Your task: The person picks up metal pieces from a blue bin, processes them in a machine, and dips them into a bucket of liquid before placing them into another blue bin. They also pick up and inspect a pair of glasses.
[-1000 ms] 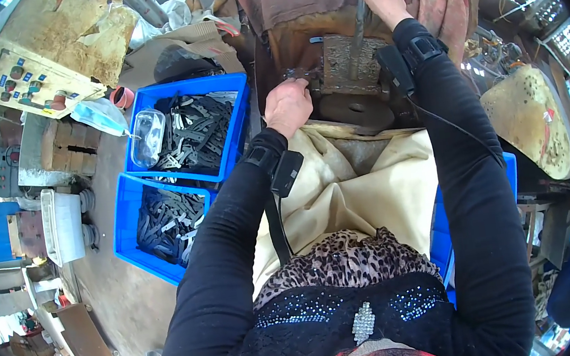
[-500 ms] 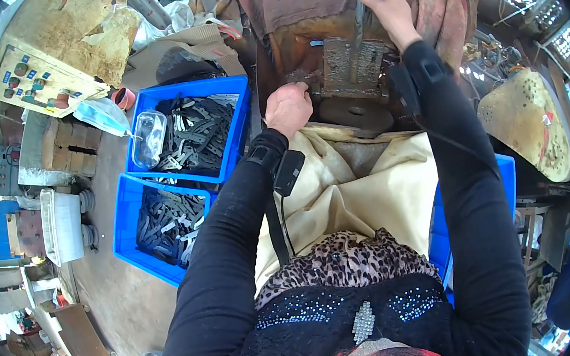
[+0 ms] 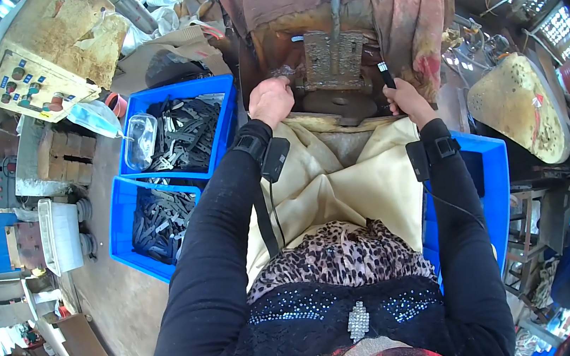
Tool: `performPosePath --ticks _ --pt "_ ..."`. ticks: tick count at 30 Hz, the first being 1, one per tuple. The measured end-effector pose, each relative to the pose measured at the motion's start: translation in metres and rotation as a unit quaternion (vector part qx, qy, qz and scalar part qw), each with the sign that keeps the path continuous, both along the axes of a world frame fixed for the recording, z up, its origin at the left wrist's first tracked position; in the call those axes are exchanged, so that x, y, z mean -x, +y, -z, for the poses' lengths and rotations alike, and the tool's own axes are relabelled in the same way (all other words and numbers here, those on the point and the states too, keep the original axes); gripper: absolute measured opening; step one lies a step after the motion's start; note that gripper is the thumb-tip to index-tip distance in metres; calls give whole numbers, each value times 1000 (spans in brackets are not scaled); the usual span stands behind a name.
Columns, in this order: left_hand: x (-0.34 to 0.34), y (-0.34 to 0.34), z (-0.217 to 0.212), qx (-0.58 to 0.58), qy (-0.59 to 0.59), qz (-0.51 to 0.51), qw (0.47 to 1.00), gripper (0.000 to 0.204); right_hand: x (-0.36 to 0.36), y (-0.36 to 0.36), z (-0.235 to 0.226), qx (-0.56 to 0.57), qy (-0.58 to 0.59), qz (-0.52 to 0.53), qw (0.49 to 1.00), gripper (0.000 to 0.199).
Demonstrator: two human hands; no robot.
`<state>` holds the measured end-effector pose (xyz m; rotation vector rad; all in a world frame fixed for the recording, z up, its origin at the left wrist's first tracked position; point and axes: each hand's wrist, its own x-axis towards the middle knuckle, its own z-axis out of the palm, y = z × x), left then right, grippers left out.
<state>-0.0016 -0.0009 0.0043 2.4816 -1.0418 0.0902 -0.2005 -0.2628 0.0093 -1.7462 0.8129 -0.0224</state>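
Observation:
My right hand (image 3: 408, 100) is closed around one end of a short dark strip (image 3: 386, 76) with a shiny pale tip, held upright at the right side of a rusty machine (image 3: 269, 45). My left hand (image 3: 271, 101) is at the machine's left side, its fingers curled together; whatever they hold, if anything, is hidden. Between the hands stands a pitted metal block (image 3: 327, 59) with an upright metal rod (image 3: 336, 1) at its middle. Below it lies a dark round disc (image 3: 337, 106), partly behind the edge of a cream cloth (image 3: 340, 164) that covers my lap.
On my left, two blue bins (image 3: 231, 117) hold many dark strips (image 3: 187, 136); a clear plastic tray (image 3: 141, 141) lies in the farther one. Another blue bin (image 3: 492, 152) stands at my right. A control box (image 3: 31, 84) with knobs sits far left, and reddish cloth (image 3: 416, 27) drapes the machine.
My right hand has come down from the top of the upright rod to the machine's right side, with the dark strip in it. My left hand stays at the machine's left side.

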Motion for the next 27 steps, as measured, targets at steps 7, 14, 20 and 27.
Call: performPosePath --ticks 7,14,20,27 --pt "0 -1 -1 -6 18 -9 1000 22 -4 2 4 20 -43 71 996 12" --pt "0 -1 -2 6 16 -13 1000 21 -12 -9 42 257 19 -4 966 26" --pt "-2 -1 3 19 9 -8 1000 21 -12 -7 42 296 32 -16 954 28" --pt "-1 -1 0 -6 12 -10 1000 22 -9 7 23 297 48 -16 953 26"
